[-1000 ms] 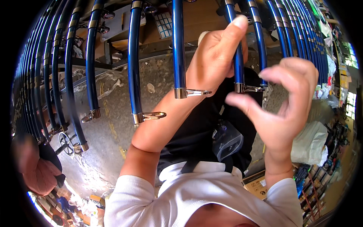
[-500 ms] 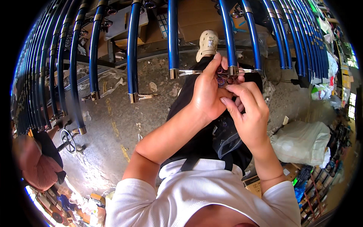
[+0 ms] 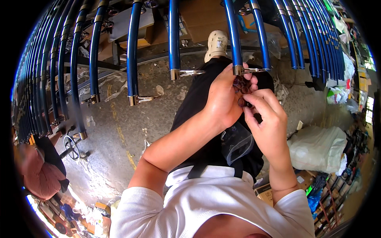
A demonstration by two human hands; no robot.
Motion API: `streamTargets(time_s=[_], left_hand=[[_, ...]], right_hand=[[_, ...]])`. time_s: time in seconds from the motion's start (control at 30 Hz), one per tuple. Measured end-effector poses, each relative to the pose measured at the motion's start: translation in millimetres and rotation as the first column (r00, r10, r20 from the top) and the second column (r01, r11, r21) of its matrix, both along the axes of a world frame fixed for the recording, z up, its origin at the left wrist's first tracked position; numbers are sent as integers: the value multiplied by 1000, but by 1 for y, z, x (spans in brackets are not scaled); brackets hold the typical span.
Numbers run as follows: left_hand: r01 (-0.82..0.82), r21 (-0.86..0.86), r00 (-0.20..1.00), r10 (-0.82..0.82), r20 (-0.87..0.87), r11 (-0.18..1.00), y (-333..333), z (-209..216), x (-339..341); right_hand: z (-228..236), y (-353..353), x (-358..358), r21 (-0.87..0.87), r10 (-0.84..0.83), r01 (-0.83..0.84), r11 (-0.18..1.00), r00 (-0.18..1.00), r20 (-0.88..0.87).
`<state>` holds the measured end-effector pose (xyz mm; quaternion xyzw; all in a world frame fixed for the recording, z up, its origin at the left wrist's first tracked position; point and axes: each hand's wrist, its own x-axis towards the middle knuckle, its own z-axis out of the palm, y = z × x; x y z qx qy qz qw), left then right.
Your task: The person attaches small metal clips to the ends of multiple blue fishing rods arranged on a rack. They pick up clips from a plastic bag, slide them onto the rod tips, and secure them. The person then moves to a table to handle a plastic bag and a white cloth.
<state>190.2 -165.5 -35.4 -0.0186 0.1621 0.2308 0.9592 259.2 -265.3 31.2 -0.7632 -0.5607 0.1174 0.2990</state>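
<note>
My left hand [image 3: 222,95] is cupped, palm up, around a small pile of dark purple fishing rod guide rings [image 3: 240,83]. Beside that palm, my right hand [image 3: 268,115] pinches a single guide ring [image 3: 241,102] between thumb and fingertips. Just above both hands hangs the end of a blue fishing rod [image 3: 235,43], with a metal collar and a thin metal clip [image 3: 254,70] sticking out sideways. The rod's lower end partly covers the left fingers. Another blue rod [image 3: 174,39] with a similar clip [image 3: 191,73] hangs to the left.
Several more blue rods [image 3: 133,55] hang in a row on both sides. A clear plastic bag [image 3: 237,144] lies on my lap. To the right stands a pale sack [image 3: 317,148]; a person in a striped top [image 3: 43,180] is at far left, near a handwheel [image 3: 72,148].
My right hand has drawn slightly down and back from the left palm, and a guide ring now shows in its fingertips. The rods appear shifted a little left in view.
</note>
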Motion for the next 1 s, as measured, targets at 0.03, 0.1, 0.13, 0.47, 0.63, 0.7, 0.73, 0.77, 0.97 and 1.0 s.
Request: streamTargets(time_s=[0.03, 0.1, 0.13, 0.47, 0.63, 0.7, 0.73, 0.77, 0.97, 1.0], left_hand=[[8, 6, 1000, -8, -20, 1000, 0, 1, 2], [24, 10, 997, -24, -68, 1000, 2, 5, 5], [31, 8, 995, -30, -95, 999, 5, 9, 7], [161, 582, 985, -98, -139, 797, 59, 19, 37], [64, 751, 996, 10, -93, 657, 77, 21, 49], [87, 801, 986, 62, -153, 592, 78, 31, 49], [61, 826, 990, 72, -122, 560, 77, 24, 52], [56, 842, 986, 102, -131, 536, 77, 25, 53], [-3, 903, 978, 192, -88, 429, 76, 33, 50], [-26, 897, 974, 212, -76, 441, 73, 33, 51]], right_hand=[[2, 1, 1, 3, 9, -9, 1000, 1000, 14], [9, 2, 5, 11, 12, -12, 1000, 1000, 14], [16, 2, 8, 16, 6, -6, 1000, 1000, 0], [57, 20, 27, 297, -23, 52, 953, 994, -103], [65, 37, 37, 205, 111, -132, 970, 987, 112], [64, 41, 39, 192, 117, -140, 971, 985, 123], [63, 42, 41, 189, 120, -143, 971, 984, 130], [62, 44, 41, 186, 122, -147, 971, 983, 136], [65, 45, 42, 191, 118, -149, 970, 979, 164], [65, 45, 42, 191, 120, -152, 970, 978, 168]])
